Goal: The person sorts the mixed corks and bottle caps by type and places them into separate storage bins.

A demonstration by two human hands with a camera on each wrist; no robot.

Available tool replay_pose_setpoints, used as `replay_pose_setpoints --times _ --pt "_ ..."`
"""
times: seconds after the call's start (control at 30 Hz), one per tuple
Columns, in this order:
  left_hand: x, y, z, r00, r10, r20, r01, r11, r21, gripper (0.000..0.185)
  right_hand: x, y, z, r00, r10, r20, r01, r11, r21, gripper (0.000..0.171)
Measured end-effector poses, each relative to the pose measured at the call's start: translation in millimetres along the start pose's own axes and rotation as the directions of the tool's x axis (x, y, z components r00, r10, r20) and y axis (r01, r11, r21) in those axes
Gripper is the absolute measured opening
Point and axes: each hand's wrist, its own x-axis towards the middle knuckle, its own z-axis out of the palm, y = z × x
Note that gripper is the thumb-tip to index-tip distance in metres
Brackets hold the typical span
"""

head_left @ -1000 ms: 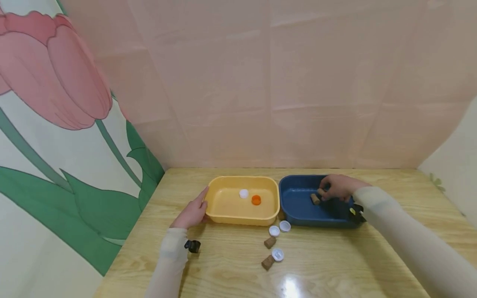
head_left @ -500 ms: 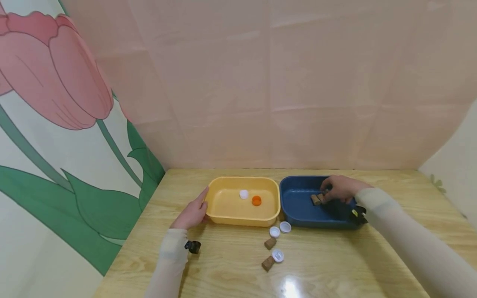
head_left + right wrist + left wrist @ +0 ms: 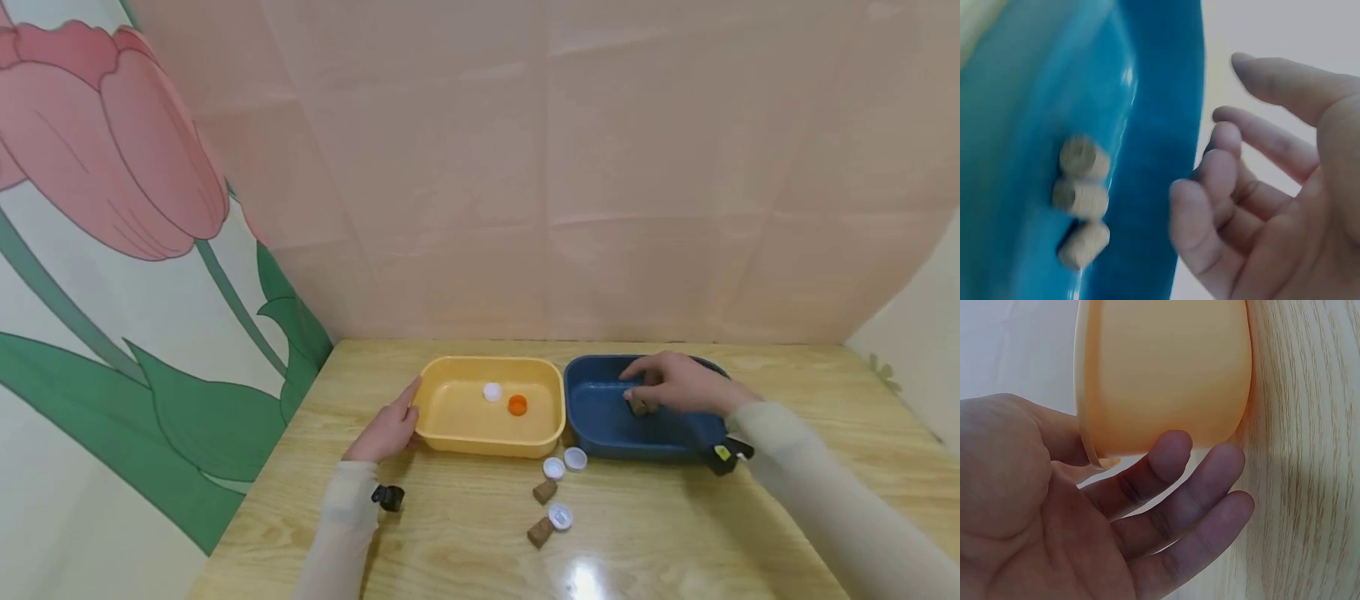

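My left hand [image 3: 408,404] lies on the table with straight fingers [image 3: 1210,481] against the left end of a yellow tub [image 3: 487,443] [image 3: 1166,369]. In that tub are a white cap [image 3: 492,392] and an orange cap [image 3: 517,405]. My right hand [image 3: 636,382] [image 3: 1222,156] hovers over a blue tub [image 3: 600,433] [image 3: 1160,125], fingers loosely spread and holding nothing. Three corks [image 3: 1082,200] lie together on the blue tub's floor. In the head view the hand partly covers the corks [image 3: 639,407].
On the wooden table [image 3: 450,542], in front of the gap between the tubs, lie three white caps [image 3: 553,467] [image 3: 575,458] [image 3: 559,517] and two corks [image 3: 544,490] [image 3: 538,531]. A pink backdrop closes off the back and a tulip-print wall the left.
My right hand has let go of a cork in the blue tub and lifted with fingers spread. The left hand has stayed at the yellow tub.
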Motion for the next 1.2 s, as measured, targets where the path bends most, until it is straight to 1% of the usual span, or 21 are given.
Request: replay_pose_setpoints --times 0.07,0.17,0.3,0.37,0.5,0.63,0.8,0.87,0.97,1.1,1.2 --pt "0.7 -0.5 0.0 1.0 -0.004 0.004 0.004 1.0 0.0 0.055 -4.4 -8.8 5.0 1.0 -0.012 -0.02 0.012 1.0 0.026 0.047" --pt "2.6 -0.7 -0.2 1.0 -0.006 0.009 0.006 1.0 0.002 0.055 -11.8 -20.5 12.8 0.997 -0.067 -0.037 0.069 0.996 0.055 0.046" --pt "4.2 0.5 -2.1 1.0 -0.007 0.007 0.007 1.0 -0.002 0.056 -21.5 -34.2 24.6 0.985 -0.168 -0.034 0.17 0.978 0.122 0.041" --pt "3.9 1.3 -2.6 1.0 -0.008 0.003 0.008 1.0 0.0 0.056 -26.7 -41.9 30.5 0.98 -0.199 -0.025 0.2 0.968 0.151 0.039" --pt "2.8 1.3 -2.0 1.0 -0.015 0.003 0.015 1.0 0.007 0.056 -35.2 -53.5 45.2 0.974 -0.227 0.017 0.217 0.95 0.225 0.036" --pt "2.3 -0.8 -0.6 1.0 -0.026 0.013 0.026 1.0 0.011 0.056 -39.4 -55.6 64.9 0.964 -0.258 0.065 0.228 0.926 0.3 0.034" --pt "0.1 -0.9 0.4 1.0 -0.019 0.008 0.019 1.0 0.009 0.056 -40.7 -55.4 87.2 0.942 -0.326 0.081 0.281 0.896 0.344 0.035" --pt "-0.6 -0.8 0.7 1.0 -0.013 0.003 0.013 1.0 0.01 0.056 -40.1 -55.0 94.4 0.936 -0.341 0.084 0.29 0.886 0.362 0.036" --pt "-1.3 -0.2 1.0 1.0 -0.016 0.001 0.016 1.0 0.015 0.056 -39.0 -54.2 104.1 0.932 -0.351 0.088 0.295 0.877 0.378 0.038" --pt "-1.4 0.4 0.4 1.0 -0.027 0.004 0.027 1.0 0.016 0.056 -37.6 -53.4 115.0 0.93 -0.354 0.095 0.294 0.874 0.387 0.041" --pt "0.1 -0.2 -0.1 0.999 -0.033 0.004 0.033 0.999 0.013 0.056 -36.2 -53.4 121.2 0.929 -0.352 0.112 0.28 0.87 0.406 0.042"
